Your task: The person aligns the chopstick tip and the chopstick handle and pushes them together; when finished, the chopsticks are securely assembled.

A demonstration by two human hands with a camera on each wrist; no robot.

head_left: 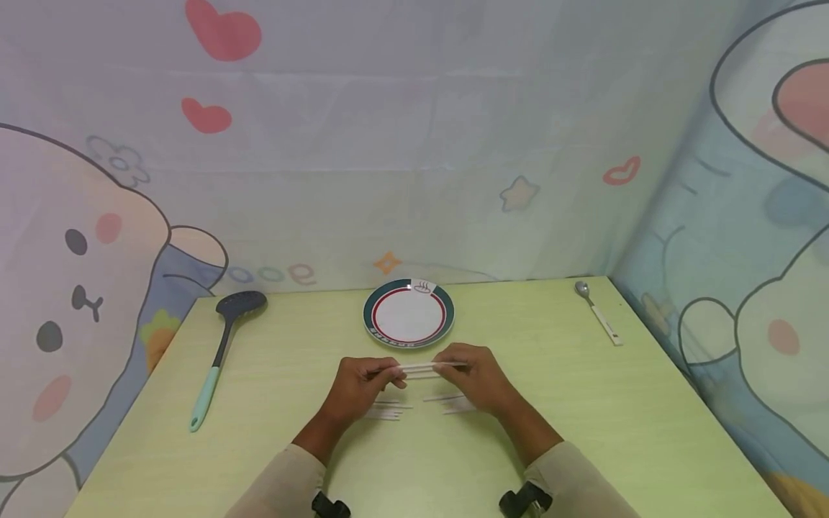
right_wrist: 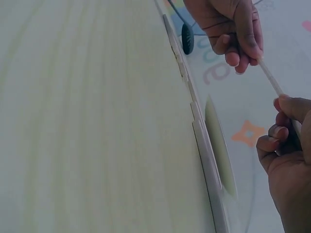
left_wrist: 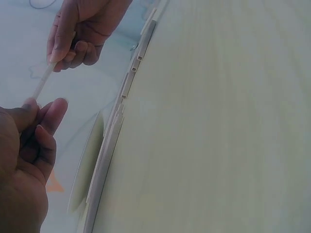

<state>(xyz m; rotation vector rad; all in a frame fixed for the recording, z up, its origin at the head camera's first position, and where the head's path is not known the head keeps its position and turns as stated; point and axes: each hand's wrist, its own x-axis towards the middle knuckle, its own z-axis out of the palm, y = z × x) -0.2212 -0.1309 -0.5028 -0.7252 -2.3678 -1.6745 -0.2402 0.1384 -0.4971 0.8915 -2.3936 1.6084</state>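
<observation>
Just in front of the plate, both hands pinch one thin white stick [head_left: 417,366] near its two ends, raised off the table. My left hand [head_left: 361,385] grips its left end between thumb and fingers. The right end is pinched by my right hand [head_left: 477,375]. In the left wrist view the stick [left_wrist: 44,80] runs slantwise from hand to hand, and the right wrist view shows the same stick [right_wrist: 270,77]. Beneath the hands, several more white sticks [head_left: 386,415] lie on the table, partly hidden by the hands.
A white plate [head_left: 409,313] with a green and red rim stands at the table's back middle. At the left lies a slotted ladle [head_left: 223,352] with a mint handle. A small spoon [head_left: 599,314] lies back right. A printed cloth [head_left: 414,144] hangs behind the table [head_left: 291,331].
</observation>
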